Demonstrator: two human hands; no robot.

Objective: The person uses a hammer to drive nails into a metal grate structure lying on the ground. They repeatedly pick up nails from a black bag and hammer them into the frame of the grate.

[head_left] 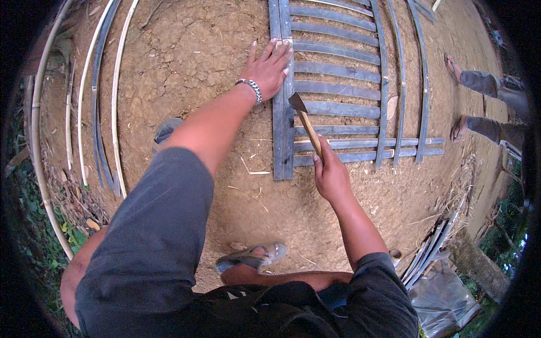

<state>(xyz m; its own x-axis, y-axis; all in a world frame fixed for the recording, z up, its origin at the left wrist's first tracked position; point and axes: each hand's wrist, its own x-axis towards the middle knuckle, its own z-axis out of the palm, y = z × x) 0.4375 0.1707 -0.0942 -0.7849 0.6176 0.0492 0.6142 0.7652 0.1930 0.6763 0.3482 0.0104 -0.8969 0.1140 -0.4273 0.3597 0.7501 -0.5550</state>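
Observation:
A frame of grey bamboo slats (338,70) lies flat on the bare dirt ground. My left hand (268,67), with a metal bracelet on the wrist, presses palm down with fingers spread on the frame's left upright slat (282,135). My right hand (329,172) is closed around the wooden handle of a small hatchet (304,118). Its dark blade points up and hovers just right of that upright slat, over the cross slats.
Long loose bamboo strips (96,96) curve along the left. More cut slats (431,248) are stacked at the lower right beside a grey sheet. Another person's sandalled feet (453,67) stand at the right of the frame. My own sandalled foot (253,256) rests below.

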